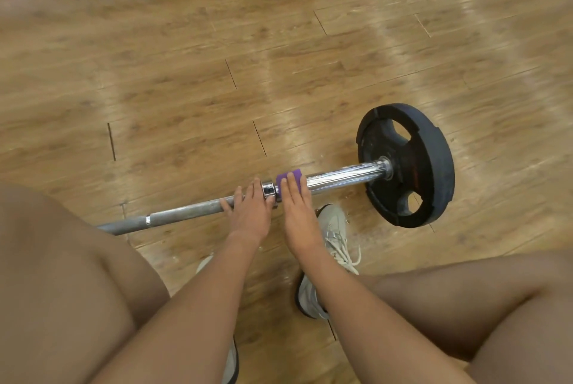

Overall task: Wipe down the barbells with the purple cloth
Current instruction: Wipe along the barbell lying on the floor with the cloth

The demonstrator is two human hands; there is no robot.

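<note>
A barbell (186, 211) lies across the wooden floor, its grey shaft running from lower left up to a shiny chrome sleeve (338, 177) and a black weight plate (431, 166) standing on the right. The purple cloth (291, 177) is wrapped over the inner end of the sleeve, beside the collar. My right hand (297, 210) lies on top of the cloth with straight fingers pressing it against the bar. My left hand (251, 213) rests on the shaft just left of the collar, fingers draped over the bar.
My bare knees fill the lower left and lower right corners. A light grey sneaker (333, 247) stands under the bar below my right hand, and another shoe (231, 362) shows between my forearms. Wood plank floor (217, 58) stretches beyond the bar.
</note>
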